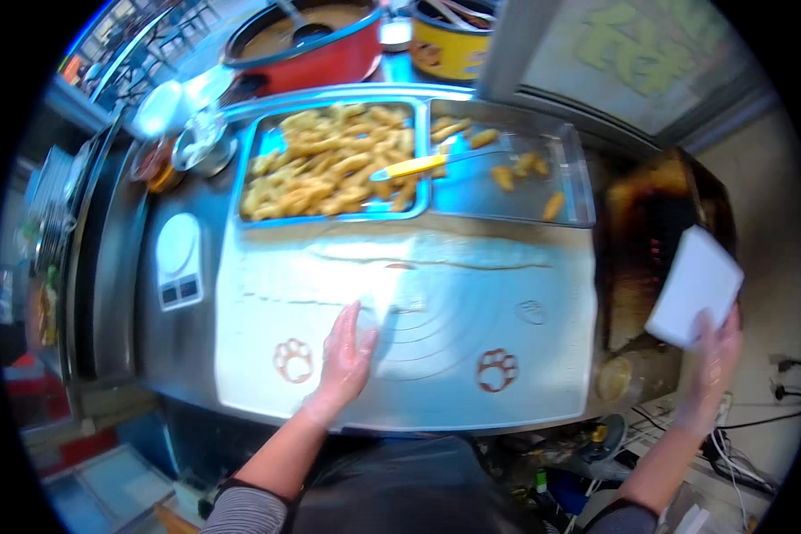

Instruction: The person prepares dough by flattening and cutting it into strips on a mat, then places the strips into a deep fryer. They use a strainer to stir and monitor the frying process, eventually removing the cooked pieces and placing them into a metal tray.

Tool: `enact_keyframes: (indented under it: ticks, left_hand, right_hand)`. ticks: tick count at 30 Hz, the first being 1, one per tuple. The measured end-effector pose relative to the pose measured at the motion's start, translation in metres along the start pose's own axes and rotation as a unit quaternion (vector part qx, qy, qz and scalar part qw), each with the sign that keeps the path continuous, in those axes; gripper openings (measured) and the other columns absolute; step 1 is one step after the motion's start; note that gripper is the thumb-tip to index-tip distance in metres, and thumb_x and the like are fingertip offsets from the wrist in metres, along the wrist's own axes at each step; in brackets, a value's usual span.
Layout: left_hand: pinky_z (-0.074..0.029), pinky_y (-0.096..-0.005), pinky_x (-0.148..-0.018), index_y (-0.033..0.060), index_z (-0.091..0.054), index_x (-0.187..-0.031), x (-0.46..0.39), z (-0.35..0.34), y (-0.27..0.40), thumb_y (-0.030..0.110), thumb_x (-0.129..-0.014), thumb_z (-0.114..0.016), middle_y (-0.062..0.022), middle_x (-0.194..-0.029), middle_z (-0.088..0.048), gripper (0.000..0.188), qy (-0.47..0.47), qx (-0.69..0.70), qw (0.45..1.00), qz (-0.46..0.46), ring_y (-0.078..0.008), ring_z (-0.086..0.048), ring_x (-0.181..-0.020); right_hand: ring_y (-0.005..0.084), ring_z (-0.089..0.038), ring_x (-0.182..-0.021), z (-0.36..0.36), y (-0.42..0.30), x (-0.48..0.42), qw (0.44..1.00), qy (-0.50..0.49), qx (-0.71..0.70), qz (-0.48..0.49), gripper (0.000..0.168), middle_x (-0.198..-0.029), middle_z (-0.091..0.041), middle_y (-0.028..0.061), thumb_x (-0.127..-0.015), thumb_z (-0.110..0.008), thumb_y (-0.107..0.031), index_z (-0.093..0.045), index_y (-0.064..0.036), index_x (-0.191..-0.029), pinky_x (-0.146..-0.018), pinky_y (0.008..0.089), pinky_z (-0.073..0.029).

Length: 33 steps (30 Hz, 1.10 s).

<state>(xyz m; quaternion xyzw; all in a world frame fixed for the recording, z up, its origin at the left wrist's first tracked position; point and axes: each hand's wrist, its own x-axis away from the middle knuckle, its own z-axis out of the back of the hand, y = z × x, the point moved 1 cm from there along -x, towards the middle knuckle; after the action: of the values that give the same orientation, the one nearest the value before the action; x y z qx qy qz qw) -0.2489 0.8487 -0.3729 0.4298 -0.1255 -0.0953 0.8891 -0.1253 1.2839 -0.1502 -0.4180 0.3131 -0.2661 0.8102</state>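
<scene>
My right hand (713, 357) grips a flat white rectangular piece (697, 287), perhaps a dough scraper, over the dark, stained unit at the right. My left hand (347, 357) is above the white pastry mat (434, 407), its thumb apart from its fingers and nothing plainly held. Beyond its fingertips a pale strip of dough (294, 287) lies across the mat, its right part washed out by glare. Farther back a second long, flat dough strip (494, 253) runs sideways, near the trays. Brown paw prints and rings mark the mat.
Behind the mat stand a metal tray of fried dough pieces (334, 170) and a clear tray (577, 173) with a few more. Yellow-handled tongs or a similar tool (410, 167) bridges both. A white scale (179, 260) is at left; red (307, 63) and yellow pots (447, 57) stand behind.
</scene>
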Motion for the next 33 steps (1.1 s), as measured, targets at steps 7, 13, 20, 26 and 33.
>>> enact_keyframes:
  ticks: [7,13,20,26,33]
  left_hand:
    - [-0.017,-0.0501,-0.113,-0.0014,-0.026,-0.146,-0.022,0.040,-0.063,0.036,-0.089,-0.058,-0.0222,-0.151,-0.025,0.075,-0.022,-0.174,0.978,-0.115,-0.0380,-0.022,-0.141]
    - [-0.013,-0.0497,-0.115,0.0037,-0.025,-0.147,-0.061,0.024,-0.032,0.041,-0.080,-0.067,-0.0188,-0.153,-0.022,0.088,-0.134,-0.192,0.948,-0.217,-0.0352,-0.017,-0.143]
    - [-0.014,-0.0470,-0.115,0.0068,-0.029,-0.147,-0.110,-0.011,-0.042,0.041,-0.083,-0.064,-0.0142,-0.153,-0.027,0.080,-0.068,-0.220,0.935,-0.269,-0.0298,-0.021,-0.143]
    - [-0.016,-0.0464,-0.115,0.0055,-0.030,-0.146,-0.098,-0.015,-0.037,0.031,-0.088,-0.057,-0.0156,-0.152,-0.028,0.069,-0.100,-0.178,0.930,-0.306,-0.0310,-0.024,-0.142]
    - [-0.016,-0.0487,-0.115,0.0036,-0.030,-0.145,-0.093,-0.025,-0.027,0.028,-0.087,-0.057,-0.0181,-0.152,-0.027,0.069,-0.129,-0.188,0.932,-0.283,-0.0346,-0.023,-0.142]
  right_hand:
    - [0.0451,-0.059,-0.093,-0.227,0.049,0.159,0.881,-0.277,0.353,-0.149,0.038,-0.090,-0.064,0.0275,-0.078,-0.055,-0.016,-0.050,0.002,-0.111,-0.079,0.0529,-0.048]
    - [0.0458,-0.059,-0.085,-0.240,0.061,0.176,0.887,-0.219,0.387,-0.127,0.037,-0.089,-0.063,0.0266,-0.082,-0.057,-0.020,-0.050,-0.002,-0.113,-0.077,0.0529,-0.047]
    - [0.0455,-0.061,-0.086,-0.254,0.058,0.177,0.942,-0.202,0.253,-0.083,0.037,-0.093,-0.065,0.0249,-0.083,-0.060,-0.019,-0.050,-0.004,-0.115,-0.076,0.0512,-0.048]
    - [0.0470,-0.062,-0.082,-0.303,0.019,0.148,0.941,-0.238,0.233,-0.069,0.038,-0.088,-0.065,0.0266,-0.084,-0.057,-0.014,-0.047,0.000,-0.118,-0.073,0.0525,-0.048]
    - [0.0482,-0.061,-0.084,-0.342,0.012,0.134,0.912,-0.289,0.282,-0.071,0.036,-0.090,-0.063,0.0306,-0.082,-0.054,-0.008,-0.045,0.004,-0.114,-0.074,0.0525,-0.049]
